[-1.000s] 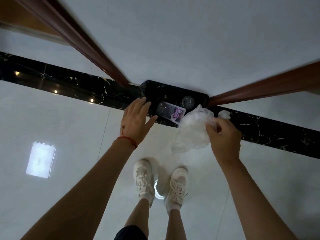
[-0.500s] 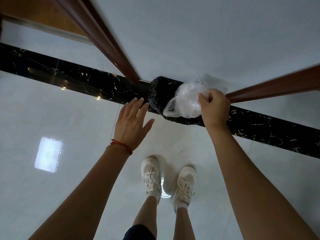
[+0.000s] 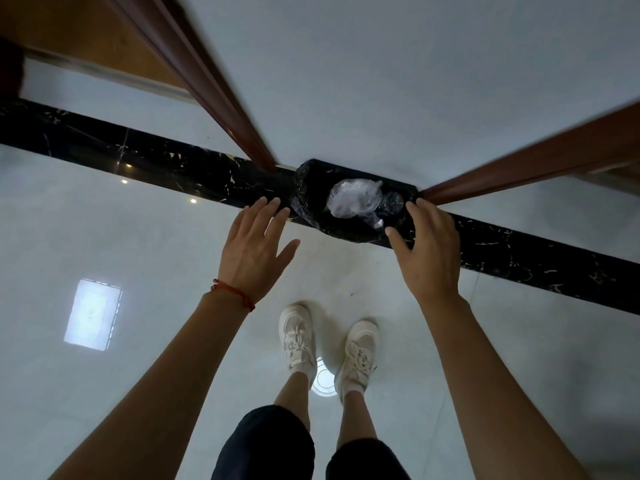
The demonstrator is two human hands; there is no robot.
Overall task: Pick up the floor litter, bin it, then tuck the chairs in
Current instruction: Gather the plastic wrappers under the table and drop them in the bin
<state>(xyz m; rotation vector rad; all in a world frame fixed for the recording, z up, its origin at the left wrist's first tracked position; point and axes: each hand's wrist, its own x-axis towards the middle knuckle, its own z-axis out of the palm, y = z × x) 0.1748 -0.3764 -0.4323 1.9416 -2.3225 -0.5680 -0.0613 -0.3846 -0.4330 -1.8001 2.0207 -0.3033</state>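
Both hands empty, fingers spread — left hand [image 3: 254, 249] and right hand [image 3: 427, 252] flank the black-lined bin [image 3: 349, 233]; the clear bag [image 3: 353, 199] lies inside. Beyond them, a glossy white floor [image 3: 138, 258] with a black marble band [image 3: 156, 161].

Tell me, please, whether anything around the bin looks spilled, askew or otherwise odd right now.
Nothing stands out. The crumpled clear plastic bag lies inside the black-lined bin, no litter shows on the floor around it, and both the left hand and right hand are empty.
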